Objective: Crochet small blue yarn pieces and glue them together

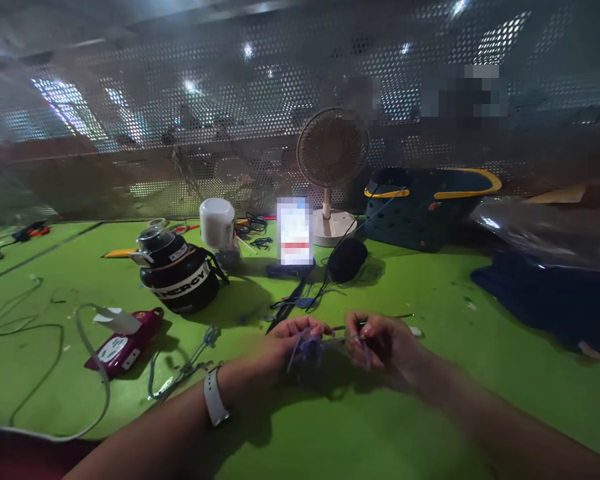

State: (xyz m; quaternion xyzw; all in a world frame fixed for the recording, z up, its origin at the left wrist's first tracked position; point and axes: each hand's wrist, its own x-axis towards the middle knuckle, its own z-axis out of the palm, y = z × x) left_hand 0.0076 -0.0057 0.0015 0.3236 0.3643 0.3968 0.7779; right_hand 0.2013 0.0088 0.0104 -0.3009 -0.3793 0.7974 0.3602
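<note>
My forearms come in from the bottom edge of the frame, the left one with a white watch (215,397) on the wrist, and they meet just below centre over the green table (430,300). My left hand (293,340) is pinched shut on a small yarn piece (307,348), bluish-purple, with thumb and forefinger closed on its upper edge and a few loose loops hanging beneath. I judge I hold it raised off the table like this so the strands hang free rather than drag. My right hand (380,343) is curled tight around a thin hook (340,327). One end of it reaches left toward the yarn piece, and the other end sticks out past my knuckles to the right. The two hands are nearly touching, which I take to be what lets the hook's tip meet the yarn. I cannot tell whether the tip is inside a loop. Above them, near the middle of the frame, a dark ball (347,259) lies on the table. A thin strand seems to trail from it down toward my hands, likely left slack so it feeds easily. A phone (295,233) stands upright just left of the ball, facing me. A black jug (180,273) sits at centre left and a small fan (333,150) at top centre, both well apart from my hands.
</note>
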